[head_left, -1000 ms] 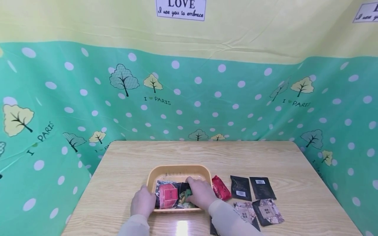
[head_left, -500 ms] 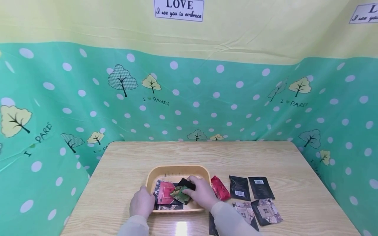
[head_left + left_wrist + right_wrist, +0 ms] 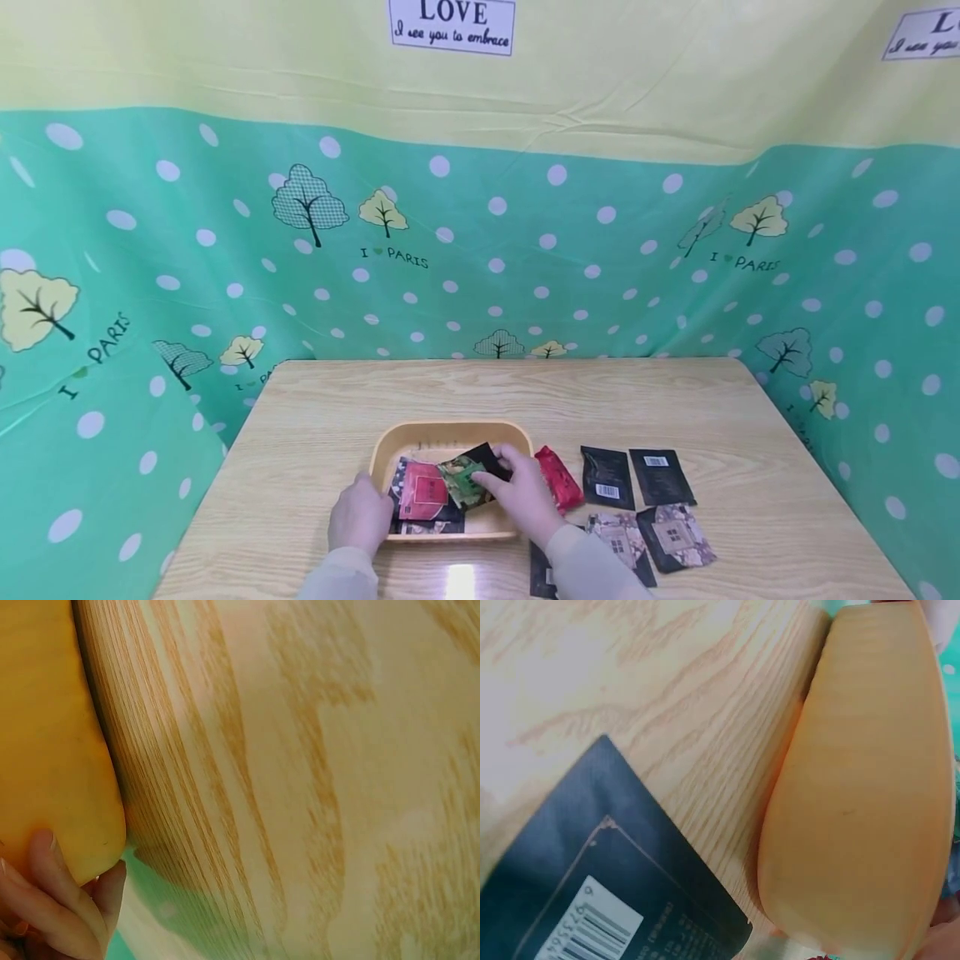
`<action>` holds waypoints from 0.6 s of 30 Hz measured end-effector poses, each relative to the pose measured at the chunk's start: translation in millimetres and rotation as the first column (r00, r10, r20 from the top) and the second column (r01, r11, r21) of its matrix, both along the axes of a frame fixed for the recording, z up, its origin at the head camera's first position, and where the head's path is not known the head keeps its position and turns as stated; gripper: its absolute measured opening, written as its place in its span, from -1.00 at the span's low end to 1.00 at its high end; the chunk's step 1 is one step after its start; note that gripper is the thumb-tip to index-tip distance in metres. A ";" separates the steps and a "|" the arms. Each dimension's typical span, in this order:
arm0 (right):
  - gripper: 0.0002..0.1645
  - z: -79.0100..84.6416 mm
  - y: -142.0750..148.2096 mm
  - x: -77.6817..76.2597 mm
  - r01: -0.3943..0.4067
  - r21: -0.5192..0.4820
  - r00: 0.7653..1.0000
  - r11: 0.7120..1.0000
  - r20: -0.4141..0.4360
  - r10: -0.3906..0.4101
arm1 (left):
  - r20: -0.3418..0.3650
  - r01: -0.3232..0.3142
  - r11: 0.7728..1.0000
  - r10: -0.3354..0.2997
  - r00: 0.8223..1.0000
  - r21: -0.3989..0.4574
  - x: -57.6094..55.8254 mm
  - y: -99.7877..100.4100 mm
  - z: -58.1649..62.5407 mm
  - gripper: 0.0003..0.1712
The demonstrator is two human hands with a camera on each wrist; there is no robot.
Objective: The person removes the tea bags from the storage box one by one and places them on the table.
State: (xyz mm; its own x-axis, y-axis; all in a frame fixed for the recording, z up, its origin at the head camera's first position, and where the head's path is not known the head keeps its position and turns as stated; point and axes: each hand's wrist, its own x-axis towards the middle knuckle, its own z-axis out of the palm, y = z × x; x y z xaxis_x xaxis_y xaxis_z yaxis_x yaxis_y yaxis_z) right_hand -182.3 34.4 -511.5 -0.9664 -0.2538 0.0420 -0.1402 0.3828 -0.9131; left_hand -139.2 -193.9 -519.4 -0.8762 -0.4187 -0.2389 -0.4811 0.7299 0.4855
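A yellow plastic tray point(image 3: 451, 437) stands on the wooden table, with several flat sachets in it. My left hand point(image 3: 360, 517) grips its left side; the left wrist view shows fingers point(image 3: 52, 889) against the tray's outer wall at a corner. Between thumb and fingers, my right hand point(image 3: 527, 493) pinches a green-and-black sachet point(image 3: 459, 482), raised and tilted over the tray's right half. Beneath and left of it lies a pink sachet point(image 3: 424, 492), on top of darker patterned ones. In the right wrist view the tray's wall point(image 3: 855, 772) hides most of the right hand.
Right of the tray lie a red packet point(image 3: 559, 479), two black sachets with barcode labels point(image 3: 607, 477) and two floral ones point(image 3: 677, 537). Another black sachet point(image 3: 542, 571) sits partly under the right sleeve. A green patterned curtain point(image 3: 525, 250) hangs behind the table point(image 3: 337, 392).
My right hand has picked the green-and-black sachet up from the pile and turned it upward, uncovering the tray's floor at the right. The left hand stays on the tray's side.
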 end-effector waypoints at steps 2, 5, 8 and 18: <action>-0.67 1.7 2.2 0.9 0.017 -0.030 1.000 0.999 0.010 -0.017 | 0.004 -0.003 1.000 0.003 1.000 0.004 -0.1 -0.2 0.0 -0.48; -0.64 4.0 6.0 1.7 0.039 -0.059 0.999 0.998 0.026 -0.038 | 0.004 -0.003 1.000 0.003 1.000 0.005 -0.1 -0.6 -0.3 -0.47; -0.62 6.8 10.3 2.3 0.058 -0.071 0.998 0.996 0.038 -0.055 | -0.005 0.003 1.000 -0.003 1.000 0.001 0.4 -1.4 -0.6 -0.46; -0.56 15.3 30.1 5.8 0.078 -0.123 0.994 0.989 0.092 -0.067 | 0.002 -0.004 1.000 0.004 1.000 0.016 0.1 -0.6 0.4 -0.48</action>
State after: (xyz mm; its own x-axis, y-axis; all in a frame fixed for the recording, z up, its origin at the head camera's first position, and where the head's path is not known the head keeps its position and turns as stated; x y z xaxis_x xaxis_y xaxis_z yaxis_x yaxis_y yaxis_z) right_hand -176.5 64.5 -496.2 -0.9833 -0.1811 -0.0161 -0.0340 0.2698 -0.9623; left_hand -139.1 -194.5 -519.0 -0.8739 -0.4184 -0.2476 -0.4853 0.7200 0.4962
